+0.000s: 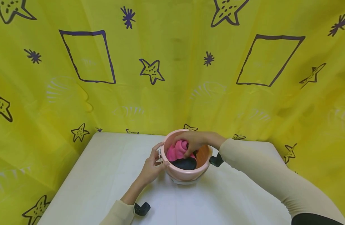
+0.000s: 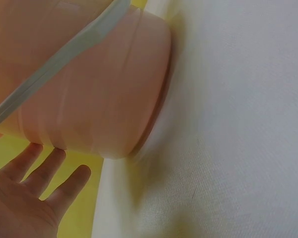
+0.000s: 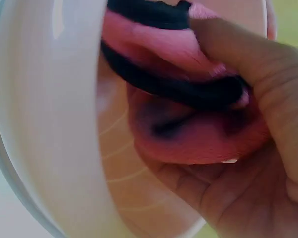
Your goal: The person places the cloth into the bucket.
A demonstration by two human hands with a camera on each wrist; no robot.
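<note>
Into the pink bucket (image 1: 186, 175) goes the right hand (image 1: 197, 139), wrist over the far right of the rim, and it has a hold on the pink cloth (image 1: 176, 152)! Fingers and thumb close from opposite sides, pinching the folded fabric between them; the right wrist view shows that grip up close, with black edging (image 3: 159, 89) running along the folds. The cloth sits inside the bucket, bunched toward its left side, and a black patch (image 1: 186, 163) lies just below it (part of the same piece or a separate one, I cannot tell).

Over on the other side, the left hand (image 1: 150, 171) is up against the outside of the bucket, fingers spread, with tips touching the wall and the thumb near the rim. In the left wrist view three fingers fan out below the bucket's side, and the pale handle (image 2: 54, 63) cuts diagonally across it.

The bucket stands upright on the white table (image 1: 110, 168), near its back edge. Behind it hangs a yellow curtain (image 1: 175, 103) with dark starfish outlines. Beige sleeves (image 1: 254, 168) cover both forearms, and a black device (image 1: 142, 209) sits at the left wrist.
</note>
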